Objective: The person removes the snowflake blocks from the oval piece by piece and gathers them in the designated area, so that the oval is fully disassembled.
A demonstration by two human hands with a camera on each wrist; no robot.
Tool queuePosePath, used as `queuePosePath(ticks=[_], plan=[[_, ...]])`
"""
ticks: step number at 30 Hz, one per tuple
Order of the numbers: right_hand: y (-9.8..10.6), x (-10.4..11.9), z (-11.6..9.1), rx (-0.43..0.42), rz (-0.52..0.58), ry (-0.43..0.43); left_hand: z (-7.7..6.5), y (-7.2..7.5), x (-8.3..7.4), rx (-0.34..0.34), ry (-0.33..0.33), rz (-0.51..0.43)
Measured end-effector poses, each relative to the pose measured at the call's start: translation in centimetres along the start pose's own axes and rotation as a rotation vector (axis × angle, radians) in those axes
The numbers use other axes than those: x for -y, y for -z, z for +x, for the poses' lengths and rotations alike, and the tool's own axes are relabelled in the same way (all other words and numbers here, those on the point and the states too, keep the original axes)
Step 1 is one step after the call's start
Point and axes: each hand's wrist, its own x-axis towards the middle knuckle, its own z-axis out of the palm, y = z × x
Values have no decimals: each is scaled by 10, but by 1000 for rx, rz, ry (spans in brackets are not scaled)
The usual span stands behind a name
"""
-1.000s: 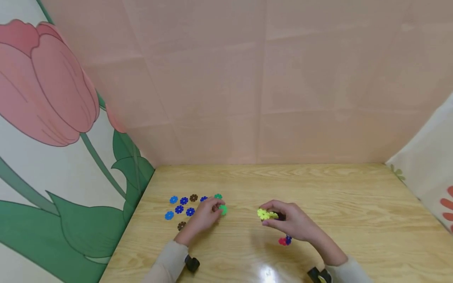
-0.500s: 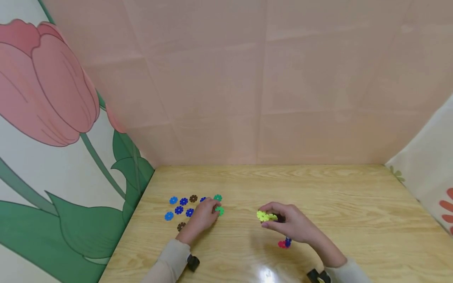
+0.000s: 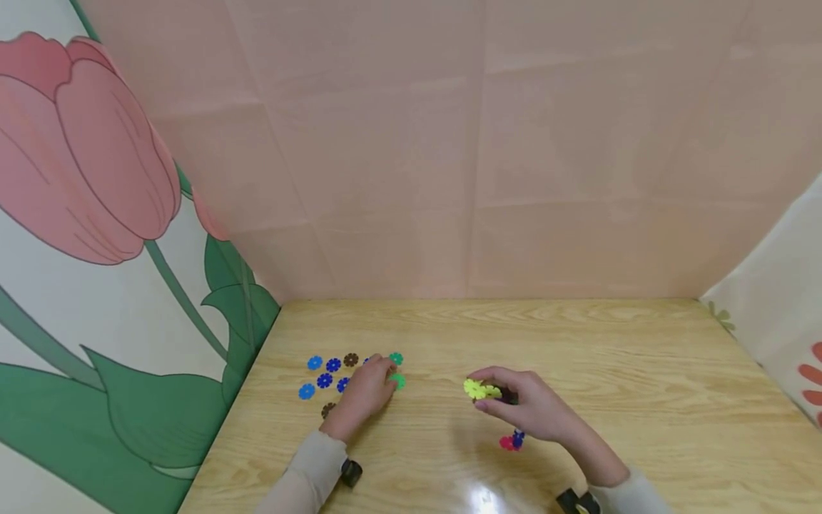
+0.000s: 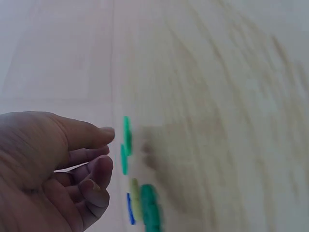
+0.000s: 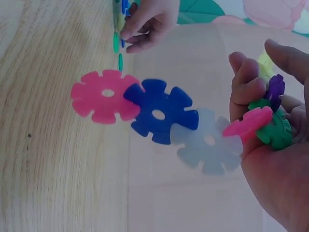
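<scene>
My left hand [image 3: 369, 387] hovers low over the table, beside a bright green notched plastic disc [image 3: 399, 382]. In the left wrist view its thumb and fingers curve loosely with a gap between them, and green discs [image 4: 127, 135] lie past the fingertips. My right hand [image 3: 538, 407] holds a chain of interlocked snowflake discs above the table. A yellow disc [image 3: 475, 389] shows at its fingertips. Purple [image 5: 276, 89], green [image 5: 275, 133] and pink discs sit within the hand. From them hang a pale translucent disc [image 5: 200, 145], a blue disc [image 5: 149, 113] and a pink disc [image 5: 89, 99].
Loose discs lie on the table's left: light blue discs [image 3: 307, 391], dark blue discs [image 3: 325, 380], brown discs [image 3: 350, 360] and a darker green disc [image 3: 395, 358]. My left hand and forearm cover part of this group. A pink cloth [image 3: 462, 178] rises behind the wooden table [image 3: 578, 335].
My left hand has shifted slightly left, and the bright green disc sits slightly further left. The right hand stays nearly still, while the dangling pink and blue discs have swung a little left.
</scene>
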Motion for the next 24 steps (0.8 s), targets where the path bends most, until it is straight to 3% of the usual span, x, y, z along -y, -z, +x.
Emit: queuePosePath(ticks=[8,12,17,20,24], plan=[[0,0,1,6,20,-2,-10,10,-33,-42,-76,-100],[-1,1,2,-14,20,3,-20,17,-55,-33,-179,-204],[-2,3,3,-49,9,10,-31,29,-80,52,-367,-330],[-2,4,3,-68,5,25,-35,33,-90,73,-445,-334],[-3,3,3,-79,0,29,-37,34,-98,55,-481,-315]])
